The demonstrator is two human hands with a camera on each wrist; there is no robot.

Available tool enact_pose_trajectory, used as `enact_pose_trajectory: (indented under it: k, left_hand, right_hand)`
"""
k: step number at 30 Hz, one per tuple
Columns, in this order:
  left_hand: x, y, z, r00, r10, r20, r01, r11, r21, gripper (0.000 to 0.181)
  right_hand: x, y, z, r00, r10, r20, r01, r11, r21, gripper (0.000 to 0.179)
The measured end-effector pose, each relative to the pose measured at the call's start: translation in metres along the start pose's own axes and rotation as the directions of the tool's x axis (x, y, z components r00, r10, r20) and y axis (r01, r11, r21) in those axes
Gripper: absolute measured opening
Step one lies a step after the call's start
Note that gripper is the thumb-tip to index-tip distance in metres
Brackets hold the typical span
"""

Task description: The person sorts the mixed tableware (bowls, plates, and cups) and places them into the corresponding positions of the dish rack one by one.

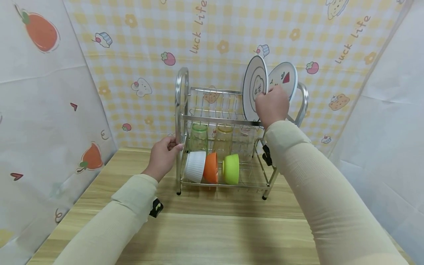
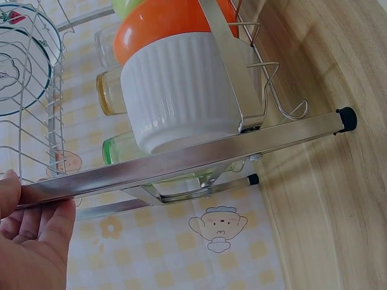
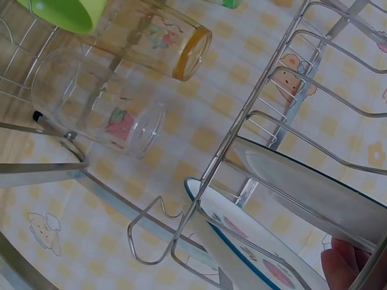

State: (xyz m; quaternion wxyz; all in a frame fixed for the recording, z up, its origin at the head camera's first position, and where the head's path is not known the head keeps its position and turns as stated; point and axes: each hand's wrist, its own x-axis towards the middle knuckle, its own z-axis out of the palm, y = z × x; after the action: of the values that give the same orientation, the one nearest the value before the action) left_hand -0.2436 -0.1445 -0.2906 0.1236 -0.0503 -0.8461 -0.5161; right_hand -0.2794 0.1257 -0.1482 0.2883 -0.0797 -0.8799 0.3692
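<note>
A two-tier metal dish rack (image 1: pixel 218 118) stands on the wooden table. My left hand (image 1: pixel 164 156) grips its left upright, thumb on one side and fingers on the other, as the left wrist view shows (image 2: pixel 36 241). At the upper tier's right end my right hand (image 1: pixel 273 105) pinches the edge of a round white plate (image 1: pixel 253 82) with dark rim lines. This plate stands upright between the wires. A second plate (image 1: pixel 287 75), with a red fruit print, leans just right of it. In the right wrist view, only some right fingertips (image 3: pixel 341 263) show.
On the lower tier, a white ribbed bowl (image 1: pixel 194 167), an orange bowl (image 1: pixel 211 168) and a lime-green bowl (image 1: pixel 231 169) stand on their sides. Behind them are green (image 1: pixel 199 138), amber (image 1: pixel 223 140) and clear glasses (image 1: pixel 244 141). A checked cloth (image 1: pixel 139 48) hangs behind the rack.
</note>
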Motion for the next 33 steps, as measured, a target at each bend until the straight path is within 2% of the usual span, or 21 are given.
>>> enact_pose_trajectory:
  k: [9, 19, 26, 33]
  left_hand:
    - [-0.0009, 0.0002, -0.0018, 1.0, -0.007, 0.002, 0.007, 1.0, 0.009, 0.029]
    - [0.0006, -0.0005, 0.0, 1.0, -0.014, 0.002, 0.014, 1.0, -0.008, 0.028]
    - [0.0, -0.0002, 0.0009, 1.0, -0.014, 0.005, 0.014, 1.0, -0.01, 0.029]
    - [0.0003, -0.0003, 0.001, 1.0, -0.018, 0.003, 0.018, 1.0, -0.01, 0.029]
  right_hand:
    - [0.0, 0.0015, 0.002, 1.0, 0.018, 0.017, -0.018, 1.0, -0.006, 0.012]
    - [0.0009, -0.0002, -0.0028, 0.997, 0.037, 0.063, -0.035, 0.999, -0.025, 0.02]
    - [0.0023, -0.0009, -0.0044, 0.995, 0.042, 0.09, -0.039, 0.999, -0.03, 0.033]
    - [0.0038, -0.0007, -0.004, 0.994, 0.038, 0.098, -0.034, 0.999, -0.038, 0.035]
